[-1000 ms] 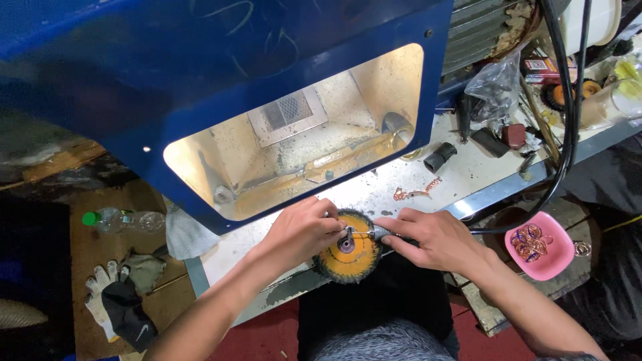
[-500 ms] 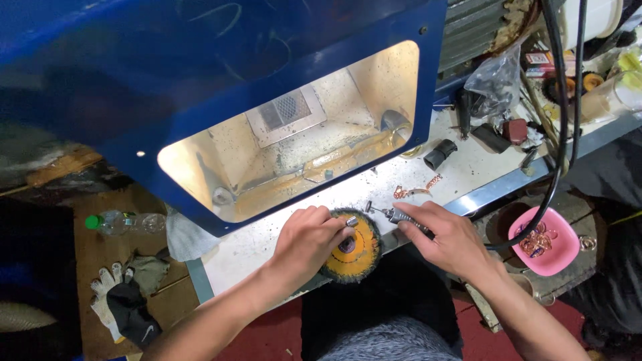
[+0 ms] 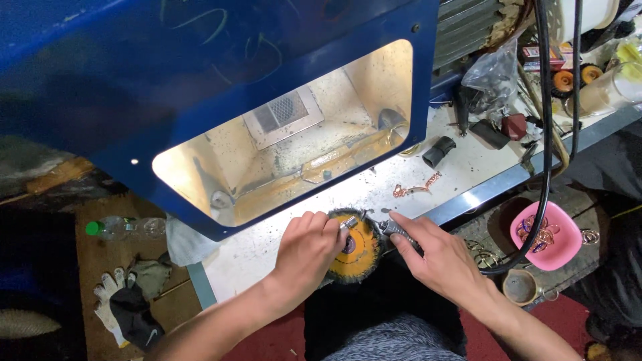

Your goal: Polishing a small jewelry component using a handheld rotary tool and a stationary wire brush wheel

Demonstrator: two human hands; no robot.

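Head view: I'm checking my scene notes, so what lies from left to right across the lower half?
Work gloves → plastic bottle → left hand → round yellow brush wheel → right hand → small cup → pink bowl.

The brush wheel (image 3: 354,246) is yellow-orange with dark bristle tips and a purple-grey hub. The hood (image 3: 200,87) is deep blue, its lit inside cream-yellow and speckled dark. The counter (image 3: 468,167) is off-white with black flecks. The bowl (image 3: 545,235) at the right is pink. The bottle (image 3: 124,228) at the left has a green cap. The glove (image 3: 124,311) is white and black.
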